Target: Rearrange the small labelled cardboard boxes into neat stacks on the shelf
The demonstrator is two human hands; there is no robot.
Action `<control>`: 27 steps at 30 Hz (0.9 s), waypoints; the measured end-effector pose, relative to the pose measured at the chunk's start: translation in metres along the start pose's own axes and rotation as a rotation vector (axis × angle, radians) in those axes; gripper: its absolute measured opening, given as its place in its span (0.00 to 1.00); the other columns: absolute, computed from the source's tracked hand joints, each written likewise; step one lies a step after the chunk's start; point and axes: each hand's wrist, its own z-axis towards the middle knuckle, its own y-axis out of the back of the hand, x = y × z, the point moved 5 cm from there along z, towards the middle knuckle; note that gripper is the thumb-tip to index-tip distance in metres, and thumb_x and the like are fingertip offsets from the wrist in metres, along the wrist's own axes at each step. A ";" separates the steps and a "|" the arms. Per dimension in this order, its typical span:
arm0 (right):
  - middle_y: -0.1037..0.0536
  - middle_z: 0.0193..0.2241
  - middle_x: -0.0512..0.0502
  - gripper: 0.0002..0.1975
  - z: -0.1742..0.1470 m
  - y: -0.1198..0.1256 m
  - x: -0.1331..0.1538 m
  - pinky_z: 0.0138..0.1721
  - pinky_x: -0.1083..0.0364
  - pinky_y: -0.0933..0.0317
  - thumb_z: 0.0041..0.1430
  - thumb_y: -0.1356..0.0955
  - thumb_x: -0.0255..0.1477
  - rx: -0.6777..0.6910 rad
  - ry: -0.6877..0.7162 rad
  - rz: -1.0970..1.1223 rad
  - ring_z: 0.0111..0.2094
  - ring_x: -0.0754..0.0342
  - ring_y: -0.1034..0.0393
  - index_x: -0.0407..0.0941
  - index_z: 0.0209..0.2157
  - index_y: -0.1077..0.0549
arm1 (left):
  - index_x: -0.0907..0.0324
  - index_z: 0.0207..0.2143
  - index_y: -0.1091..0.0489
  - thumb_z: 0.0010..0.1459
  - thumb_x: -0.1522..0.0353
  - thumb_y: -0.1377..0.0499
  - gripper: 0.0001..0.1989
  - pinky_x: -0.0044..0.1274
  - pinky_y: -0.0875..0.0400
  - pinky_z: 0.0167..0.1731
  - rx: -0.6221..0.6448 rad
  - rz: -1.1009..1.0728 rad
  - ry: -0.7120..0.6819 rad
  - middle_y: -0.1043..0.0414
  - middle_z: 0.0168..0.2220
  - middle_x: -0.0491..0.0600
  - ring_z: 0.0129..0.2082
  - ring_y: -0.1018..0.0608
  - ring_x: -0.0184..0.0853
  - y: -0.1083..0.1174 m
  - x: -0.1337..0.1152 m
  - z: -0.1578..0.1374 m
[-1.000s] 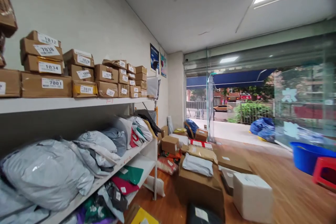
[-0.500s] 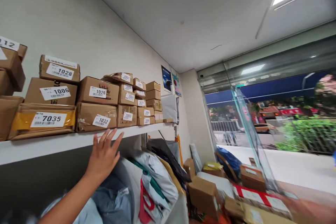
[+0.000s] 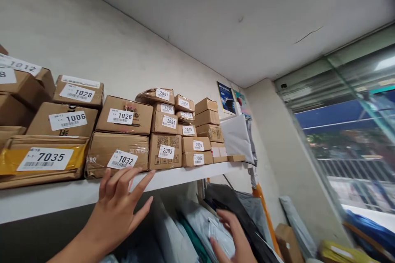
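While L hand (image 3: 119, 203) nears box 1032 (image 3: 117, 159), R hand (image 3: 233, 236) touches mailers (image 3: 200, 224).

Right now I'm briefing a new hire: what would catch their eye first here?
Stacked cardboard boxes with big number labels fill the top shelf, box 7035 boldest at far left. The left hand spreads open just below box 1032; the right hand reaches among mailer bags underneath.

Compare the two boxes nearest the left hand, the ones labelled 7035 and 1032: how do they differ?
The 7035 box is wider and flatter, with yellow tape across its front; the 1032 box is narrower, taller and plain brown. 7035's label sits straight, 1032's is tilted. The left hand has its fingertips just below 1032, while 7035 lies off to its left. Both are brown cardboard on the top shelf, each under another box.
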 end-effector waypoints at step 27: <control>0.29 0.34 0.39 0.06 0.231 -0.009 0.067 0.31 0.46 0.30 0.63 0.37 0.30 -0.382 0.997 0.012 0.34 0.44 0.31 0.43 0.40 0.34 | 0.58 0.57 0.34 0.43 0.71 0.36 0.35 0.30 0.30 0.44 0.556 0.133 0.505 0.26 0.48 0.54 0.45 0.25 0.43 -0.082 0.112 0.271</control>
